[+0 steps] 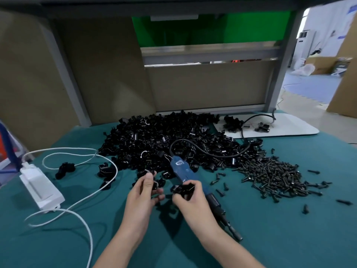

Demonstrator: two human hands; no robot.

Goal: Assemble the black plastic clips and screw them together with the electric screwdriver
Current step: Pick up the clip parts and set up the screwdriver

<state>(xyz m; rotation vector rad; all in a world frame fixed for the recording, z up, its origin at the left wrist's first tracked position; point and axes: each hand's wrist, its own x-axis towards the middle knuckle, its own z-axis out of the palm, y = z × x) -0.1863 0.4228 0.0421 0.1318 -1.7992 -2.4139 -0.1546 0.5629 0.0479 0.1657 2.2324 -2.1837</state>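
My left hand point(144, 192): the thumb and fingers point(148, 178) pinch the left clip part point(155, 185), a small black piece, just above the table point(280, 238).
My right hand point(190, 200): the fingers point(197, 185) are curled round the right clip part point(186, 189), a bigger black piece.
The gap: the two parts are side by side at nearly the same height, near each other but not touching. I judge that the next move is to bring them together across this gap.
Electric screwdriver point(185, 171): it lies on the table and passes under my right hand. Its long axis runs from far-left to near-right, with the bit end towards me and the cable end away. My right hand is clearly the nearer one. I cannot tell if the hand touches it.
Screws point(270, 176): a loose heap to the right of my right hand, and apart from it.
Clip pile point(154, 138): a big black heap beyond both hands.
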